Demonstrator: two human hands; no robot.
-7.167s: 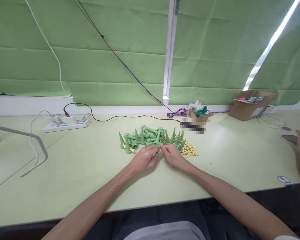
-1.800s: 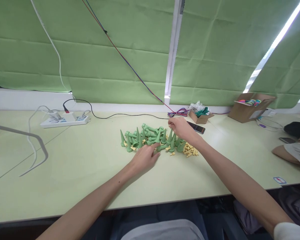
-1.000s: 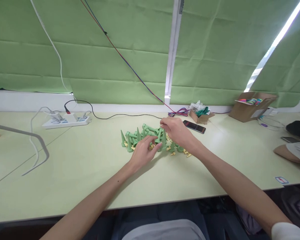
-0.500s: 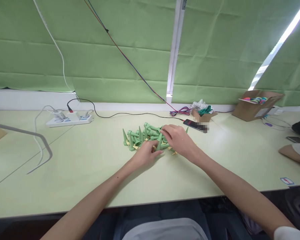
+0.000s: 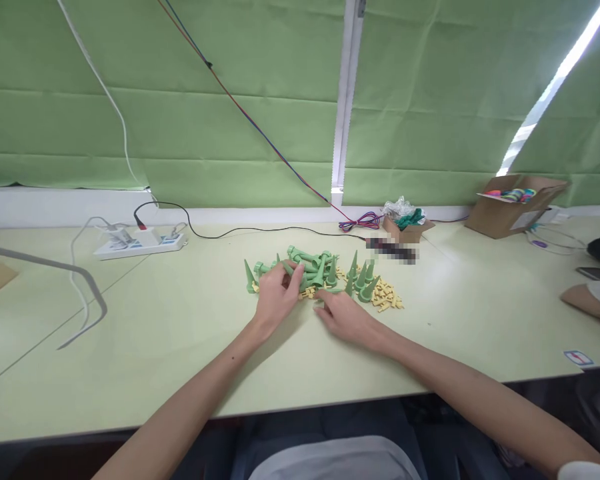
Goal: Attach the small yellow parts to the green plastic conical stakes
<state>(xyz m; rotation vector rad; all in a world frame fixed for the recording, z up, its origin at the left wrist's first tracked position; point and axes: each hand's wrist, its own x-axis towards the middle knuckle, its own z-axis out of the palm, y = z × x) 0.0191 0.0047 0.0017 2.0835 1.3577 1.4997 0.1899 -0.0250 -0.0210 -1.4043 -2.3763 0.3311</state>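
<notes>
A pile of green plastic cone-shaped spikes [image 5: 307,261] lies on the pale table, some upright and some on their sides. Small yellow pieces [image 5: 387,295] are heaped at its right, with more among the spikes. My left hand [image 5: 277,293] is at the pile's left front, its fingers closed around a green spike whose tip shows between thumb and fingers. To the right, my right hand [image 5: 347,317] is low at the pile's front edge, fingertips by the yellow pieces and a lying green spike; whether it grips anything is too small to tell.
A white power strip [image 5: 140,245] with plugs and cables sits at the back left. Behind the pile are a blurred phone [image 5: 391,250] and a small open box [image 5: 409,230]. A larger cardboard box [image 5: 500,213] and another person's arm [image 5: 587,303] are at the right.
My right hand has come down and nearer from above the pile, uncovering upright spikes and yellow pieces. My left hand has shifted left and up, with a green spike in its fingers.
</notes>
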